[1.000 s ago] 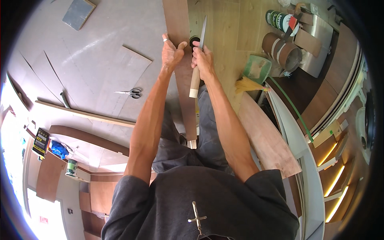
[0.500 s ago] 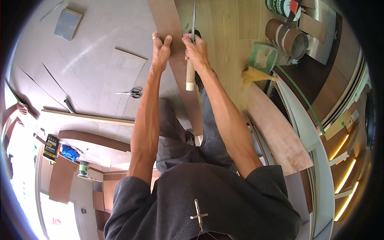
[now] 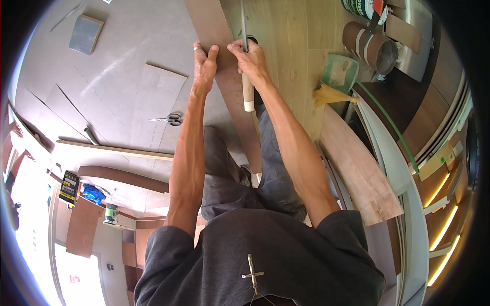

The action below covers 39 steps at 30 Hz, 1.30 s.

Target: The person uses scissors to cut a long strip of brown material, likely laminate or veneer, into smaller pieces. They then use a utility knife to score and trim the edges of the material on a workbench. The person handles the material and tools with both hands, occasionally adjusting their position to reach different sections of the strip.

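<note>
My left hand [image 3: 205, 64] grips the long brown board [image 3: 208, 20] by its left edge, thumb lying on its face. The board runs from the top of the view down between my legs. My right hand [image 3: 250, 64] is closed around a long tool with a narrow metal blade [image 3: 243, 20] and a pale wooden handle [image 3: 248, 99], held upright along the board's right edge. The thumb and forefinger are near that edge; whether they touch it, I cannot tell. Scissors [image 3: 173, 119] lie on the grey work surface [image 3: 127, 97], left of my left forearm.
At left are a grey block [image 3: 86, 34], wooden strips [image 3: 115, 150] and a blue bundle [image 3: 93, 194]. At right are a green dustpan [image 3: 340, 71], a straw broom [image 3: 332, 94], a brown cylinder [image 3: 368, 46], cans [image 3: 362, 7] and leaning boards [image 3: 357, 163] beside lit shelving [image 3: 441, 229].
My hands, the board and the tool have shifted left and slightly up in the view. My right hand is nearer the board's edge. The surroundings have shifted a little with the camera.
</note>
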Tool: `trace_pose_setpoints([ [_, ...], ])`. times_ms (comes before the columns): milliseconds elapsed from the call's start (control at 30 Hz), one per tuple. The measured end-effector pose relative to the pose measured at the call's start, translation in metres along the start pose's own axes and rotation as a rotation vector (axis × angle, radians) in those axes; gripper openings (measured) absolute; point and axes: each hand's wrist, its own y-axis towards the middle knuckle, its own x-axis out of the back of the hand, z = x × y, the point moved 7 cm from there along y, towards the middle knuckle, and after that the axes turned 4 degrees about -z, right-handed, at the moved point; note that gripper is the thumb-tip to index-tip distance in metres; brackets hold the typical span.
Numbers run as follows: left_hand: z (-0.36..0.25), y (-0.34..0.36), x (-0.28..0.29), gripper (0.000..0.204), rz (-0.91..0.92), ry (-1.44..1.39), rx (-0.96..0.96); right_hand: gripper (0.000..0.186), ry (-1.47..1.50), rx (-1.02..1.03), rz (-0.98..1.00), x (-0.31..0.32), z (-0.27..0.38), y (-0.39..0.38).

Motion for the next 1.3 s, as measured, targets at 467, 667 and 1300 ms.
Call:
trace_pose_setpoints([
  [467, 0.005, 0.004, 0.001, 0.042, -0.051, 0.091, -0.063, 0.018, -0.038, 0.098, -0.222, -0.004, -0.011, -0.004],
  [667, 0.002, 0.005, 0.002, 0.043, -0.032, 0.082, -0.051, 0.017, -0.090, 0.162, -0.275, -0.001, 0.003, -0.014],
  [1300, -0.001, 0.007, -0.002, 0.049, -0.057, 0.210, -0.071, 0.018, -0.068, 0.179, -0.256, 0.000, 0.000, -0.007],
])
